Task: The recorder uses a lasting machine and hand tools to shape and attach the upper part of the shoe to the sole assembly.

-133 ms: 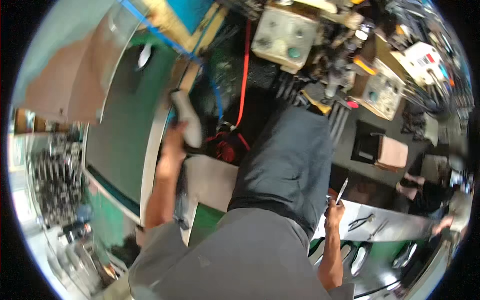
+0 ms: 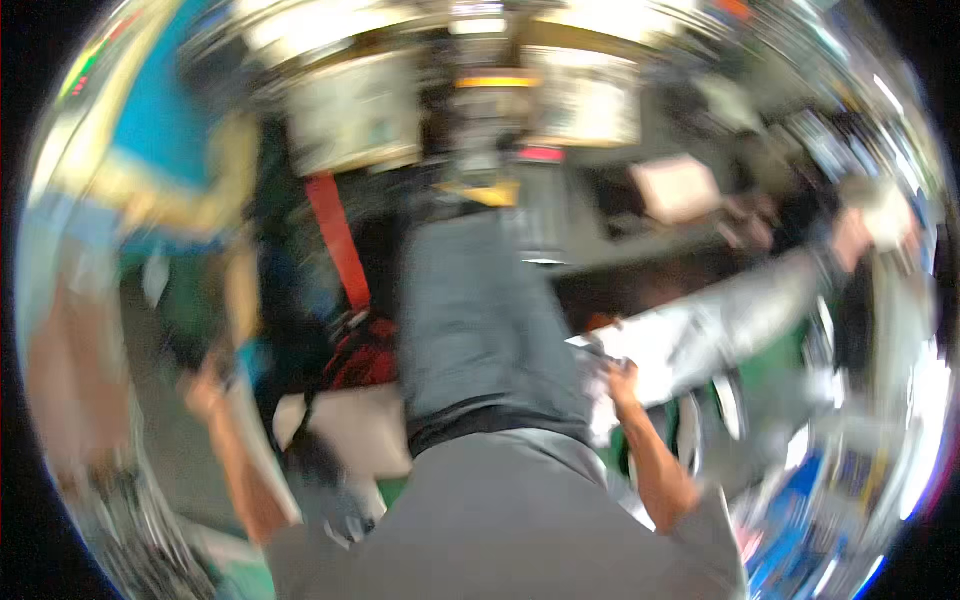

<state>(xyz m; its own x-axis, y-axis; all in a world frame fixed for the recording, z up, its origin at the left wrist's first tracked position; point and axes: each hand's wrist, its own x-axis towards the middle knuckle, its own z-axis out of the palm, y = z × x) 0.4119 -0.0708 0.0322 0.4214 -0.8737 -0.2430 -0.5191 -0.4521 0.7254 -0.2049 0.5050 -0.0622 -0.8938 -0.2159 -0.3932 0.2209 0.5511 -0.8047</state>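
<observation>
Motion smears the whole view. My left hand (image 2: 208,390) is stretched over the conveyor belt (image 2: 165,400) at the left. A dark blurred shape lies by its fingers; whether they grip it I cannot make out. Farther up the belt is a small pale shoe-like piece (image 2: 155,277). My right hand (image 2: 620,380) is closed at the right of my lap, above the near end of a pale metal shelf (image 2: 690,345). From the fist a slim pen-like tool (image 2: 588,347) points left, its details lost in blur.
Two pale boxy machine parts (image 2: 355,115) stand ahead, with a red strap (image 2: 338,240) hanging at the left one. A pink pad (image 2: 676,188) is ahead right. Several shoes (image 2: 728,405) sit below the shelf. Another person's arm (image 2: 850,240) reaches in at far right.
The view has swung, shifting the machines leftward. My left hand now reaches over the belt; the pale shoe sole formerly beside it is no longer discernible there. My right hand stays closed beside my lap.
</observation>
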